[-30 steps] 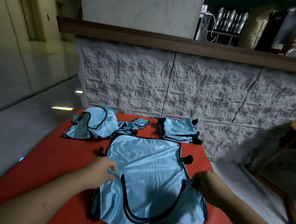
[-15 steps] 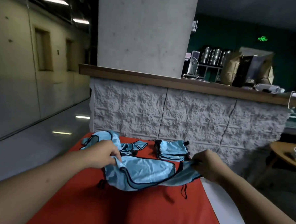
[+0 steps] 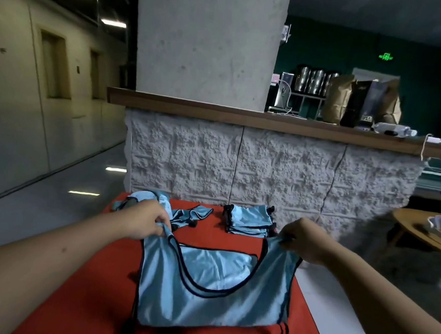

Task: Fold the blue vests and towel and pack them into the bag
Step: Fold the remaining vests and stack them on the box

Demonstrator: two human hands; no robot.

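- Done so far: one stack [image 3: 249, 223] of folded vests sits at the far side of the bench [image 3: 85, 287], near the stone wall.
- In hand: one vest [image 3: 207, 294], held up by its two shoulder straps; its lower part drapes onto the red bench top at centre. Not folded yet, I'd say first fold is only starting.
- Left to do: a loose heap [image 3: 183, 213] of blue cloth lies far left on the bench, unfolded. Can't tell how many vests are in it, or whether the towel is among them.
- Bag: none identifiable on the bench. Brown paper bags [image 3: 340, 99] stand on the ledge behind, but can't say either is the target. Packing not started, as far as visible.
- Rough estimate: under halfway.
- Left hand [image 3: 147, 220]: arm stretched forward, fingers [image 3: 164, 227] curled and pinching the left strap, held above the bench.
- Right hand [image 3: 305, 241]: arm stretched forward, fingers [image 3: 284, 243] pinching the right strap, about level with the left.
- Hands well apart, so the top edge is spread wide between them.
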